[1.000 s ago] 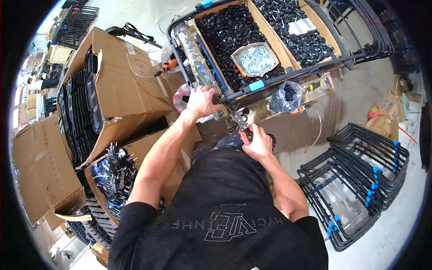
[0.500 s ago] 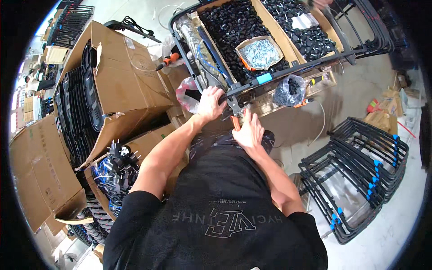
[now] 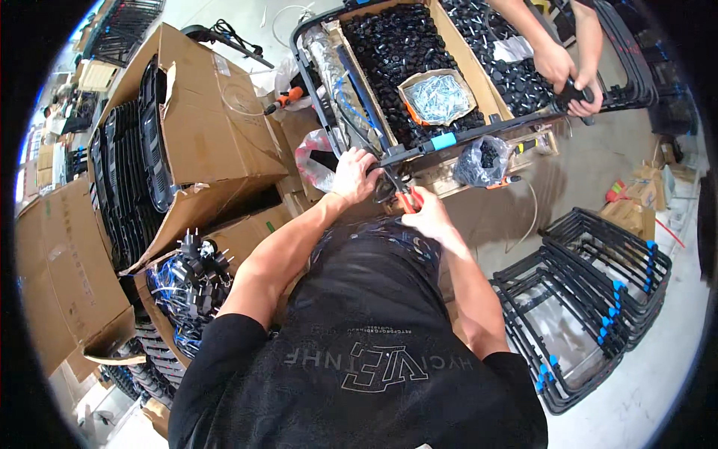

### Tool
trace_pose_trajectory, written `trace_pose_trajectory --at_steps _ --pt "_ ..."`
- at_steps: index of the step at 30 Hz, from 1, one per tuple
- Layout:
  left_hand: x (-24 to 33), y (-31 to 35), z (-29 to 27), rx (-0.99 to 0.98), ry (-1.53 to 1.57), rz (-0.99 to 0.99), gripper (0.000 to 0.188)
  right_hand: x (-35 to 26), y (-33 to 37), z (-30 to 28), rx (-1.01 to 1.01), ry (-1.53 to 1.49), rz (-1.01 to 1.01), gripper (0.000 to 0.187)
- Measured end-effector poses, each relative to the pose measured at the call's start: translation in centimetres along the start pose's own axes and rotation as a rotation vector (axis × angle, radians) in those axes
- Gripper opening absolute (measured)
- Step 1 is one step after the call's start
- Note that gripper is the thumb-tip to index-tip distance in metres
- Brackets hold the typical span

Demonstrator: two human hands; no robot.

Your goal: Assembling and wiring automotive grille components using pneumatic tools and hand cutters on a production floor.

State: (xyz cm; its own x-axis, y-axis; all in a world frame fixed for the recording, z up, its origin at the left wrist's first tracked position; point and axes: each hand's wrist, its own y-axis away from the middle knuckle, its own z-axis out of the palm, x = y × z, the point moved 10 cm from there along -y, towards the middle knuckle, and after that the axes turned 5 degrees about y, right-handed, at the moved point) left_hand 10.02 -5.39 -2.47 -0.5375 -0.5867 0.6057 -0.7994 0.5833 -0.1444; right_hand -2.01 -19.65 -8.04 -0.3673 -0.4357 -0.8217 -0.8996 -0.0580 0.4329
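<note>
A black tubular frame with a blue band lies across the cardboard trays ahead of me. My left hand is closed around its near left corner. Just right of that, my right hand grips pliers with orange-red handles. Their dark jaws point up at the corner, close to my left fingers; what lies between them is too small to make out. At the frame's right corner, another person's hands hold a dark piece.
Black fittings fill a tray, with a box of screws on top. A bag of small black parts hangs nearby. Tall cartons and a box of plugs and cables stand left. Stacked black frames lie right.
The pliers have turned and shifted slightly right and down, with my right fingers now closer around the handles. The other person's hands have come down onto the frame's right corner.
</note>
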Motion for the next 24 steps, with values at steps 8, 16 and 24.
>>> trace_pose_trajectory --at_steps 8,16,24 --pt "0.0 -0.9 0.4 -0.05 -0.06 -0.114 0.028 4.6 -2.1 3.9 -0.547 -0.911 0.123 0.053" --pt "0.7 -0.7 0.2 -0.093 -0.025 -0.055 0.035 3.7 -3.7 0.3 -0.118 0.114 0.05 0.039" --pt "0.7 -0.6 -0.1 -0.127 -0.023 -0.055 0.036 3.9 -3.7 2.1 -0.182 0.123 -0.003 0.029"
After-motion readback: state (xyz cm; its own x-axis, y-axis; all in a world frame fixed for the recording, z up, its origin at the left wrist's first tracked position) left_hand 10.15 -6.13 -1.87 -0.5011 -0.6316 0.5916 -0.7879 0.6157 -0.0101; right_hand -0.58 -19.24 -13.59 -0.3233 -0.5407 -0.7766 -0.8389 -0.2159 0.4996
